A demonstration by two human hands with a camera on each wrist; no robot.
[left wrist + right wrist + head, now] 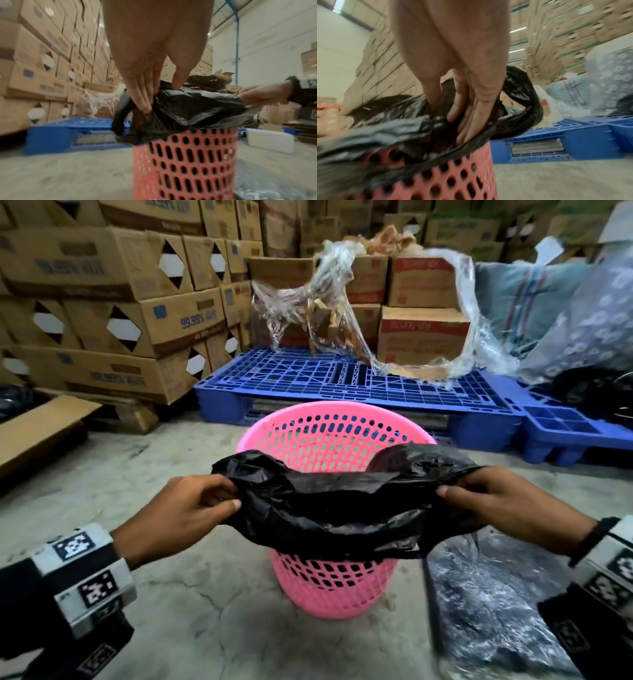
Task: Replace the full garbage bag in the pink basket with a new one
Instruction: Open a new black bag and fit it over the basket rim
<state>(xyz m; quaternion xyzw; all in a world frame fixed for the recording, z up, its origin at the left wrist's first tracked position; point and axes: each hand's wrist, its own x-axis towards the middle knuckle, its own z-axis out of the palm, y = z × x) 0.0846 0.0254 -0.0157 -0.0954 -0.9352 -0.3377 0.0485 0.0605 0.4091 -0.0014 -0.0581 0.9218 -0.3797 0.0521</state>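
A pink perforated basket (330,436) stands on the concrete floor in front of me; it looks orange-red in the left wrist view (185,166) and right wrist view (450,181). A black garbage bag (342,505) is stretched across the near side of its rim. My left hand (191,508) pinches the bag's left edge (188,108) between thumb and fingers. My right hand (493,498) grips the right edge, fingers tucked into the bag's mouth (481,121). The basket's far inside shows bare pink mesh.
A blue plastic pallet (342,385) lies right behind the basket, with crumpled clear wrap (325,302) and red-printed cartons on it. Stacked cardboard boxes (102,302) wall the left. A shiny plastic-wrapped bundle (486,594) lies on the floor at my right.
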